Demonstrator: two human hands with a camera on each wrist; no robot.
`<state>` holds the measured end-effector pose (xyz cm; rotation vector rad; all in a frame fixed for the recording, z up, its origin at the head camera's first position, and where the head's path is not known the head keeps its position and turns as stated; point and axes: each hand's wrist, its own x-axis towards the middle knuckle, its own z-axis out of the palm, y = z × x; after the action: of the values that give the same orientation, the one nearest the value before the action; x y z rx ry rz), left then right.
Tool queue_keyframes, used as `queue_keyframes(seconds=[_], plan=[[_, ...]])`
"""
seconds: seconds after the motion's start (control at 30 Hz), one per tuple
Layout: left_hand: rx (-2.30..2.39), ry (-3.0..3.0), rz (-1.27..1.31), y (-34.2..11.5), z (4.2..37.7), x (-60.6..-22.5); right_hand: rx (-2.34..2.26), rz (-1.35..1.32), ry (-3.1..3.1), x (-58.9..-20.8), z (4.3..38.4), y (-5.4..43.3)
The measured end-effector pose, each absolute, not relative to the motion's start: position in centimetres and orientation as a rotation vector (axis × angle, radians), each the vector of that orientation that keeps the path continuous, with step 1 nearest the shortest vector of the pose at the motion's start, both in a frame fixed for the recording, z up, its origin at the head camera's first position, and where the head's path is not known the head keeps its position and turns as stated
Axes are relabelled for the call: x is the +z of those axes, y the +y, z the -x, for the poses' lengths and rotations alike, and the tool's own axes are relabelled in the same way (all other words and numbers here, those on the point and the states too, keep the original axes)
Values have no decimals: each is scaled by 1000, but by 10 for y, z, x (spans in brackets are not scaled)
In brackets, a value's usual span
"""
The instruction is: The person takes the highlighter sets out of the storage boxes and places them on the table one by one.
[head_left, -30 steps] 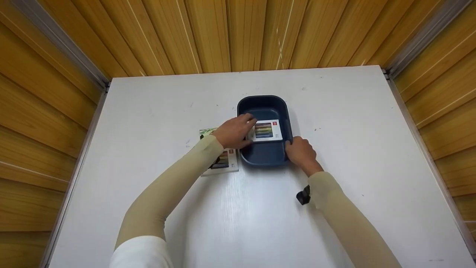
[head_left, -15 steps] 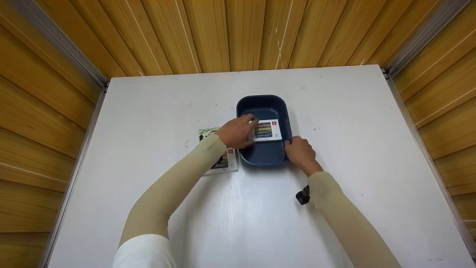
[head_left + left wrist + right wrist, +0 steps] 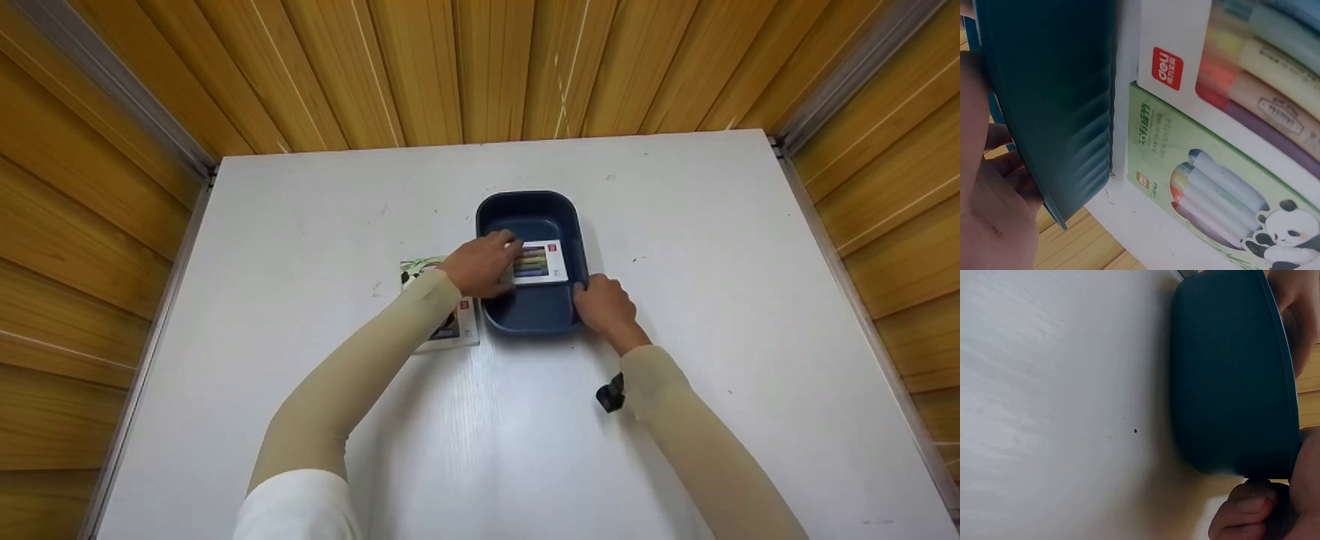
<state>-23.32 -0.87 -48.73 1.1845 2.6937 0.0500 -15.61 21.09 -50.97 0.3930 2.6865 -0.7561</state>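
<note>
Wood-look walls (image 3: 420, 67) stand behind and on both sides of your white bench (image 3: 300, 225), whose top carries a few dark specks. Starting at your left, a beige sleeve (image 3: 352, 367) reaches forward from a white shirt sleeve (image 3: 296, 506) and passes over two boxes of pens, hiding part of each in the head view. Farther from you lies the green box (image 3: 1213, 197); the left wrist view shows a panda printed on it and pale pens behind a cut-out window. Nearer you lies the outer white box (image 3: 469, 326), with a red logo and its own row of coloured pens, close against the green one. Both sit just left of the dark blue tub (image 3: 536, 307), which stands on the bench with its long sides running away from you. Your left grip (image 3: 478, 266), a bare hand, comes over the tub's left rim and is narrow, holding the left end of the inner white box (image 3: 540, 262), thumb at the near edge and fingers at the far edge. That box is inside the tub, about midway along it, coloured sticks facing up; you cannot tell whether it touches the bottom. Farthest right, your right grip (image 3: 606, 306) clasps the tub's right side towards the near corner, fingers curled below the rim. Behind it, a black gadget (image 3: 611, 394) sits at the wrist, beside the right sleeve (image 3: 697, 420).
</note>
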Motion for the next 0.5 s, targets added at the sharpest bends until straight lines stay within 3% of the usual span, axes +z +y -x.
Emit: queue_keyframes(seconds=[0.5], plan=[[81,2703,-1163,0,237,-493,-770,-379,2698,-512,156,212]])
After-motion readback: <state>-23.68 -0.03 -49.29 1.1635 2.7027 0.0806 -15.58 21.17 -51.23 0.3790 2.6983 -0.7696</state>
